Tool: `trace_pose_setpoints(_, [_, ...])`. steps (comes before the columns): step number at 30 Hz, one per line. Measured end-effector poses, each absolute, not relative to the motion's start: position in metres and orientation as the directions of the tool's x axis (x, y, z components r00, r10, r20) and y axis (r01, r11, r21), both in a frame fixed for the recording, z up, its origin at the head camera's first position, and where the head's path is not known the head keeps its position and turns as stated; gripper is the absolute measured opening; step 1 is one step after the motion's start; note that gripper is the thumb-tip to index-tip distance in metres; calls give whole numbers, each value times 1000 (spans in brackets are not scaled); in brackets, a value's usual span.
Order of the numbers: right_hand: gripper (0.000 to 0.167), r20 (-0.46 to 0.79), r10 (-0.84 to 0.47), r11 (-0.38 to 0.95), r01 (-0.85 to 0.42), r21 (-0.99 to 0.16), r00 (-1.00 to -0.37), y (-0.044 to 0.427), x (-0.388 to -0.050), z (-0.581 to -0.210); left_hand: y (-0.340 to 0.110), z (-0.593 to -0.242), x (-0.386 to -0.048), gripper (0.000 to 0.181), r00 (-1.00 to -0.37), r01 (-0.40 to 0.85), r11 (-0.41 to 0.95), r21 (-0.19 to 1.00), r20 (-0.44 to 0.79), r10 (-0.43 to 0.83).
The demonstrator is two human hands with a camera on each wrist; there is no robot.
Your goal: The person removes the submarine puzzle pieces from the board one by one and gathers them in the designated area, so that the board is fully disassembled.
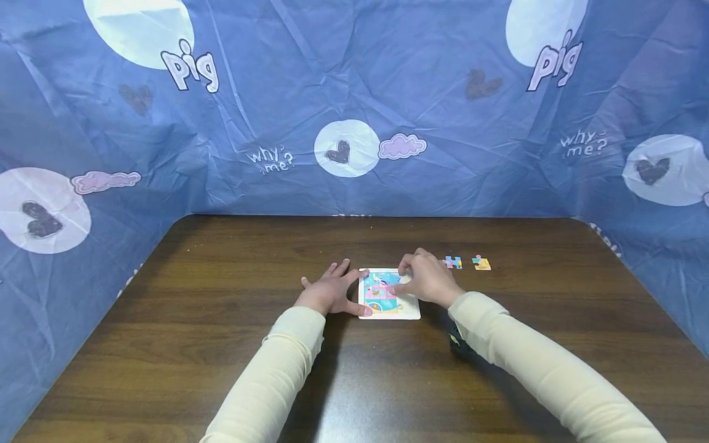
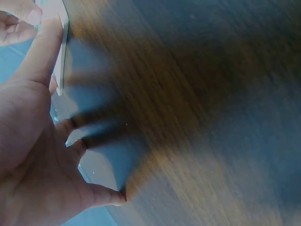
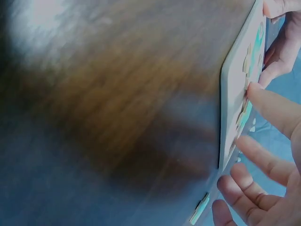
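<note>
A square white-bordered jigsaw puzzle board [image 1: 408,309] lies flat on the table, its picture blue, pink and yellow. My left hand [image 1: 330,291] is spread at its left side, with thumb and index finger resting on the board's left border. At the upper right of the picture, my right hand [image 1: 431,280] holds a puzzle piece [image 3: 243,116] between thumb and index finger, low against the board. The other right fingers hang loosely curled beyond the board's edge. Most of that piece is hidden by the fingers in the head view.
Two loose puzzle pieces lie right of the board: a blue and pink one [image 1: 453,263] close to the right hand, and a yellow one [image 1: 482,263] farther right. The brown wooden table [image 1: 232,344] meets a blue printed cloth [image 1: 310,92] behind and at both sides.
</note>
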State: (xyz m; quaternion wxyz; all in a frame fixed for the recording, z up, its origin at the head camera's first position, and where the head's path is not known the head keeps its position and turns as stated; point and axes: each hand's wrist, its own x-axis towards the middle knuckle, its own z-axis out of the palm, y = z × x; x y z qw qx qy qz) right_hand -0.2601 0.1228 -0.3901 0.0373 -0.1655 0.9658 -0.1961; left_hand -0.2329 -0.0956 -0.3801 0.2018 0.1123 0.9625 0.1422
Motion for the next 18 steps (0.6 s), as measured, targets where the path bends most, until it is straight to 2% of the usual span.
trace_pose_setpoints(3, [38, 0, -353, 857, -323, -401, -936, 125, -261, -391, -96, -380, -233, 88, -893, 160, 935, 318, -357, 274])
trace_pose_setpoints(9, [31, 16, -416, 823, -384, -418, -909, 125, -264, -392, -97, -380, -233, 88, -895, 158, 933, 322, -353, 274])
trace_pose_setpoints(18, [25, -38, -495, 789, -431, -437, -868, 133, -268, -387, -96, -382, -234, 87, -897, 160, 933, 323, -348, 274])
